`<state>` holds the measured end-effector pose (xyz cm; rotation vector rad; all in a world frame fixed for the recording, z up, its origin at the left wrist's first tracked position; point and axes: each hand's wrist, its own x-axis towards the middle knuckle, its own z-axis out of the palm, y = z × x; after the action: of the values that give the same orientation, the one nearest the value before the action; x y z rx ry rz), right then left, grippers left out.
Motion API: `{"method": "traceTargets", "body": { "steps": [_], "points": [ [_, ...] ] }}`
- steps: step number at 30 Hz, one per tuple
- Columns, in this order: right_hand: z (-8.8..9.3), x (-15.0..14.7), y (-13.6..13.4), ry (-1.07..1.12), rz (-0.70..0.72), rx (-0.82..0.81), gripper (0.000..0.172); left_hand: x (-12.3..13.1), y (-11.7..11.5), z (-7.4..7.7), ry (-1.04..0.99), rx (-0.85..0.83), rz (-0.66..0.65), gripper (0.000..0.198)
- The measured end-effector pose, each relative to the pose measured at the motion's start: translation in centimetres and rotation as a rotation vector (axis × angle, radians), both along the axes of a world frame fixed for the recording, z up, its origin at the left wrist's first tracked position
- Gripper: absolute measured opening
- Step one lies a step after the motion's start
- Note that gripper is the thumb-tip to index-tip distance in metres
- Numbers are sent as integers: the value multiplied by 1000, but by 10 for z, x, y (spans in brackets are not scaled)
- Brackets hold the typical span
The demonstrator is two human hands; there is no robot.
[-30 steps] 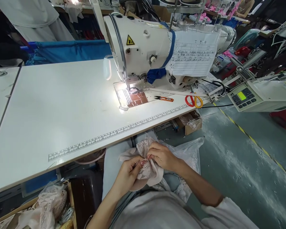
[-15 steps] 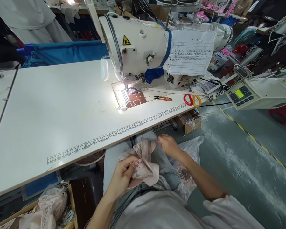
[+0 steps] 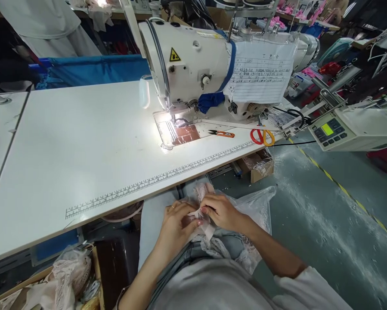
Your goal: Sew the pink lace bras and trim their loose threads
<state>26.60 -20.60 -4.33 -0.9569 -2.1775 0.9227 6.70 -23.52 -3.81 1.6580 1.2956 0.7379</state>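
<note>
Over my lap, a pale pink lace garment piece (image 3: 208, 229) is bunched between my two hands. My left hand (image 3: 177, 224) pinches it from the left, fingers curled and thumb pressed against the fabric. From the right, my right hand (image 3: 221, 211) grips the same cloth, its fingertips close to those of the left. Part of the piece sticks up beyond the fingers, and the rest is hidden under them. In front of me stands a white sewing machine (image 3: 187, 60), its lamp lit over the needle area.
Orange thread snips (image 3: 221, 134) and red-and-yellow-handled scissors (image 3: 262, 136) lie on the white table (image 3: 93, 150). A control box (image 3: 338, 129) juts out at the right. At lower left, a box (image 3: 98, 271) holds lace pieces; a clear plastic bag (image 3: 259, 206) hangs beside my right leg.
My right hand, apart from the cloth before, has come in leftward and taken hold of it beside my left hand. The garment piece is now more gathered and covered by the fingers.
</note>
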Motion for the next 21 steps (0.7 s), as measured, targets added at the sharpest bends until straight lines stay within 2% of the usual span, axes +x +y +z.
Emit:
{"method": "traceTargets", "body": {
  "steps": [3,5,7,11,17,21],
  "points": [
    [1,0,-7,-67,-71,56,11,9,-5,-6,-173,-137,60,22],
    [1,2,-12,-146,-108,148,24,11,-6,-7,-250,-217,99,25],
    [1,3,-16,-241,-80,297,33,10,-6,-7,-279,-261,139,24],
    [2,1,-20,-348,-35,528,33,8,-4,-4,-286,-259,171,23],
    [11,-5,-21,-356,-53,610,28,8,-3,-2,-284,-270,185,22],
    [10,-5,-22,-383,-53,627,29,8,-2,2,-277,-268,186,23]
  ]
}}
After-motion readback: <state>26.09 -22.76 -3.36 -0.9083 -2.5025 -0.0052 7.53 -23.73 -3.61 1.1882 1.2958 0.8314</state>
